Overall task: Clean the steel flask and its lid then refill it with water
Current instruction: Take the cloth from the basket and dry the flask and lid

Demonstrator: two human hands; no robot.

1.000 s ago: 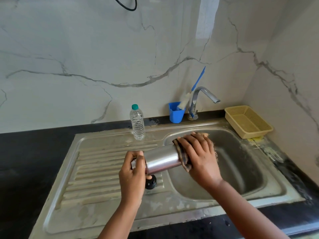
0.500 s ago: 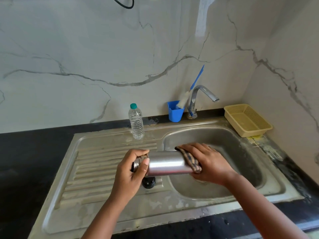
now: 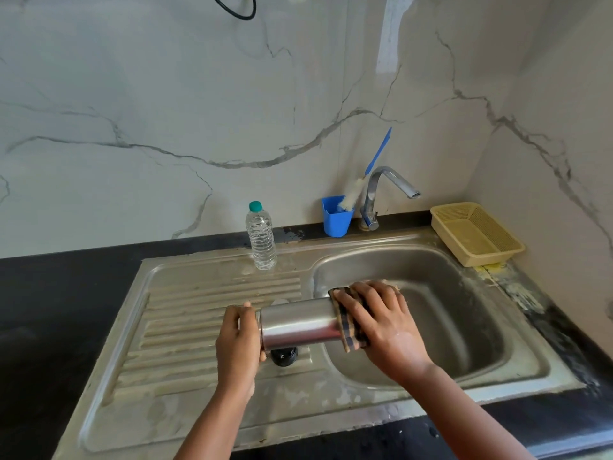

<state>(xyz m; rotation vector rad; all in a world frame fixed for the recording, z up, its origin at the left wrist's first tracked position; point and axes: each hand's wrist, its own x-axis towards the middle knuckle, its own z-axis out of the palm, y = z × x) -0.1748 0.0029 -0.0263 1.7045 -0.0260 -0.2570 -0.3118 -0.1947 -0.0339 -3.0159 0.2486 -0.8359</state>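
Lying with its long axis left to right at lower centre of the frame, the shiny cylindrical steel flask (image 3: 298, 325) has the left hand (image 3: 238, 346) gripping its left end while the right hand (image 3: 381, 322) clamps a dark checked cloth (image 3: 348, 323) around its right end over the steel sink basin (image 3: 464, 293).

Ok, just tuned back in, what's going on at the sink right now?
A person holds the steel flask sideways over the sink. The left hand grips its neck end, and the right hand presses a checked cloth around its base end. A black lid lies on the drainboard beneath. The tap is dry.
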